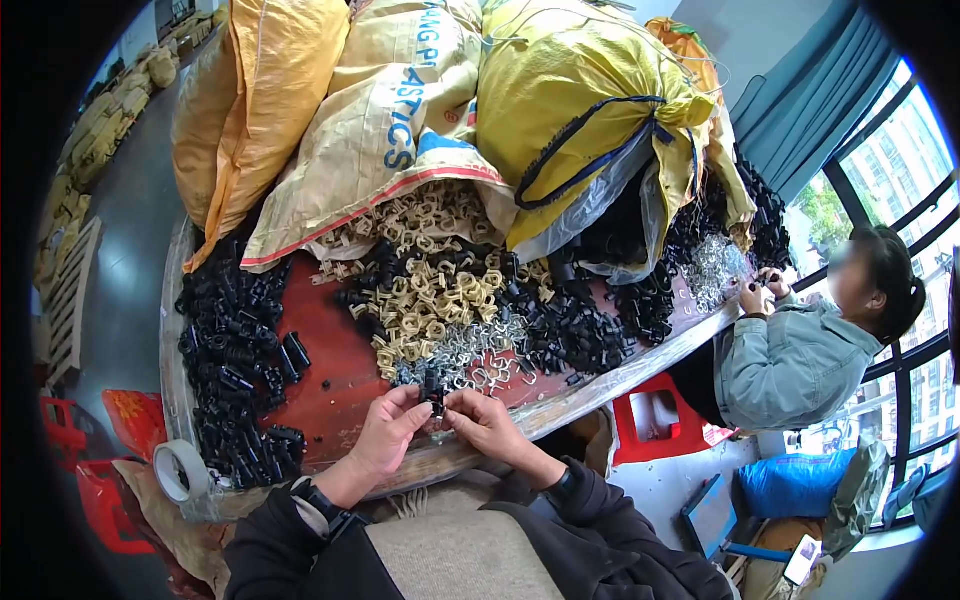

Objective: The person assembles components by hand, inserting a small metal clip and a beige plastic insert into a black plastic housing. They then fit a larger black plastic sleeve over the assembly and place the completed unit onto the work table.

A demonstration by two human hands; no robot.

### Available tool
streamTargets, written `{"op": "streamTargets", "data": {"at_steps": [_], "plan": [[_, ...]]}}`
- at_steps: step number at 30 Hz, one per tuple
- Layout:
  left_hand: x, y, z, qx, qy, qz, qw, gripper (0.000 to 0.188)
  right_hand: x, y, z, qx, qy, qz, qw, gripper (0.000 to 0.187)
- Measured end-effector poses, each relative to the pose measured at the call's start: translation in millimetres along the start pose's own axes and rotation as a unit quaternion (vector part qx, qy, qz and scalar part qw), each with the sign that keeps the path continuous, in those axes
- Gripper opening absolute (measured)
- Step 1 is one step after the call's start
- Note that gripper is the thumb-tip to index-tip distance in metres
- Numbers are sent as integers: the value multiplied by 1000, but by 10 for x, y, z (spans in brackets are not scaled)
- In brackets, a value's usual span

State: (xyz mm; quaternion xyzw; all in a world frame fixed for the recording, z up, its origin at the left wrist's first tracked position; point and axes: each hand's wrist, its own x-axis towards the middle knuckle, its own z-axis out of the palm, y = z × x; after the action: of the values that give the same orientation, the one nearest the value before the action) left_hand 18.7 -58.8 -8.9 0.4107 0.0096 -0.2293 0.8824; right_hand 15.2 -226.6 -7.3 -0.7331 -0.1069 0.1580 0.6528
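Note:
My left hand [385,432] and my right hand [487,424] meet at the near edge of the red table [330,345]. Between their fingertips is a small black plastic part [434,388], held upright and gripped from both sides. Its finer details are too small to make out. Just beyond it lies a heap of shiny metal clips [480,350]. Cream-coloured plastic clamps [432,300] spill from a sack behind them. A pile of black plastic fittings [580,335] sits to the right of the clips, and more black tubular pieces [230,370] cover the table's left side.
Large sacks, one orange [290,100], one beige [400,110] and one yellow [580,110], stand along the back. A roll of tape [180,470] rests at the near left corner. At the right a co-worker [800,350] handles small parts beside a red stool [655,425].

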Motion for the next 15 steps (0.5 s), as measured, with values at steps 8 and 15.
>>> {"op": "streamTargets", "data": {"at_steps": [8, 15], "plan": [[69, -16, 49, -7, 15, -9, 1000, 23, 45, 81, -59, 60, 15, -18, 998, 8], [94, 18, 74, -5, 43, -31, 999, 21, 48, 81, -179, 91, 52, 17, 994, 10]]}}
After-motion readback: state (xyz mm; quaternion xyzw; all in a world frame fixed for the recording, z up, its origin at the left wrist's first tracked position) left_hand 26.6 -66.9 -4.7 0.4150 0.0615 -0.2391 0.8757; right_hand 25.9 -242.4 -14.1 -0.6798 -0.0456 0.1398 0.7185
